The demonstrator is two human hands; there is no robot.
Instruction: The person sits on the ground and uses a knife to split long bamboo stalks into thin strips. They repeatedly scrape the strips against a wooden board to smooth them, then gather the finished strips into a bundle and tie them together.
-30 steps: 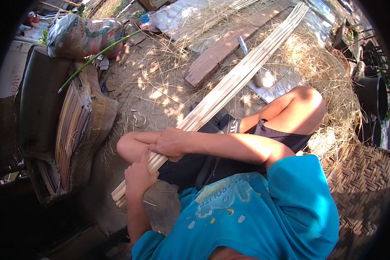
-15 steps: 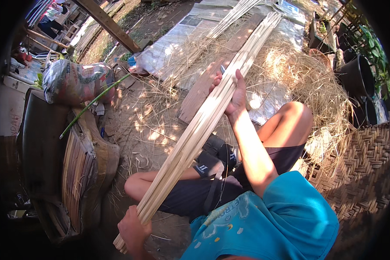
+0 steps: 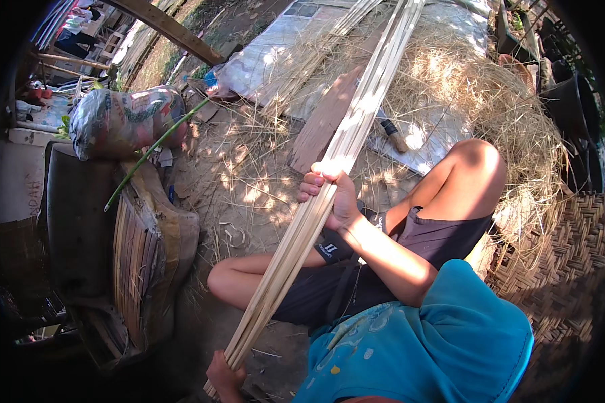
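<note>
A long bundle of thin pale strips, like split bamboo [image 3: 302,225], runs slantwise from the bottom left to the top of the head view. Near its lower end my left hand [image 3: 226,375] is closed round it. My right hand [image 3: 329,195] grips the bundle about midway, fingers wrapped over the strips. Beyond the right hand, a short tool with a dark banded part and a wooden end [image 3: 394,136] lies on the pale sheet; its kind is unclear. A flat wooden board [image 3: 326,121] lies under the bundle's far part.
Loose straw-like shavings [image 3: 484,101] heap at the far right beside a woven mat [image 3: 551,262]. On the left, a stuffed sack [image 3: 124,121] rests above a worn wooden piece [image 3: 175,235], with a green stick [image 3: 158,151] across. More strips [image 3: 323,50] lie on the sheet [image 3: 262,64].
My right hand has moved down the bundle toward me and its fingers have closed round the strips. The short tool shows near where that hand was. My left hand stays at the lower end.
</note>
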